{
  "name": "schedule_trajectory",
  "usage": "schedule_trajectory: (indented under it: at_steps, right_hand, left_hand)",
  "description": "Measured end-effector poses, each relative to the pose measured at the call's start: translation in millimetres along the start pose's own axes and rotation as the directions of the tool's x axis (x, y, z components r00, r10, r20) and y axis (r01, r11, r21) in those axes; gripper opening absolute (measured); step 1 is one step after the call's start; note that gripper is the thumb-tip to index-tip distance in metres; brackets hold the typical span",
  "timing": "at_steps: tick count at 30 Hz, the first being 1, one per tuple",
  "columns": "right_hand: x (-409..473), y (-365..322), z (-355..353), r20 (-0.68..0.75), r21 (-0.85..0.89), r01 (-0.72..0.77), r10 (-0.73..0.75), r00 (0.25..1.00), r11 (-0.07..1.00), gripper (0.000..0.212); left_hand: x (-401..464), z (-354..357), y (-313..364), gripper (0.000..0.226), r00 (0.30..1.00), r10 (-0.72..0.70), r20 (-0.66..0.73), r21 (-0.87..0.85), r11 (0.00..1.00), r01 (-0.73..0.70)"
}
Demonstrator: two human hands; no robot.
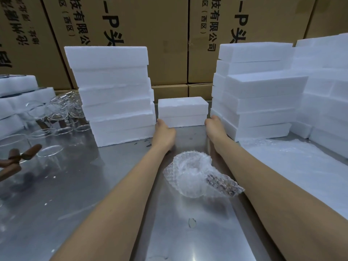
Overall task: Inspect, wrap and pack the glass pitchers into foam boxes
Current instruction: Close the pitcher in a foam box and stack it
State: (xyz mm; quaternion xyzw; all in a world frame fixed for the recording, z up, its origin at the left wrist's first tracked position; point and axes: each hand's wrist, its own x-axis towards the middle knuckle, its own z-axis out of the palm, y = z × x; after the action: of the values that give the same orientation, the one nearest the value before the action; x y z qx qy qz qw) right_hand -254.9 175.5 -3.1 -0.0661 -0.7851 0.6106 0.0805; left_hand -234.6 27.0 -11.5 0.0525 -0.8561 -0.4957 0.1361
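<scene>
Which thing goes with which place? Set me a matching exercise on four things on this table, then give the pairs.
Things:
1. bubble-wrapped pitcher
2. small foam box
3. bare glass pitchers
4. sheet of bubble wrap

Places:
A. far left of the table, left of the tall foam stack
B. flat on the table at the right
C. lying between the two forearms
D. at the back, between the left hand and the right hand

Pairs: 1-C, 2-D, 3-A, 4-B
</scene>
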Motion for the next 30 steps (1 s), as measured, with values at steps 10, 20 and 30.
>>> schedule_trajectory:
  at_steps: [10,20,30]
  right_hand:
    - [23.4,-3.4,3.1,0.019,-0.156,-0.067,0.070,0.997,0.986,0.048]
    - [18.9,-1.9,3.8,0.014,-0.162,-0.021,0.023,1.000,0.986,0.043]
    - [-16.7,2.8,-11.3,-0.027,-0.230,0.048,-0.056,0.998,0.972,0.037]
  left_hand:
    - [10.8,3.9,-0.6,0.061,0.999,0.001,0.037,0.125,0.992,-0.006]
    - [7.3,2.6,-2.9,0.059,0.999,0.045,0.024,0.196,0.979,-0.049]
    - [-29.1,-13.2,-3.8,0.033,0.996,0.085,0.024,0.070,0.994,-0.087]
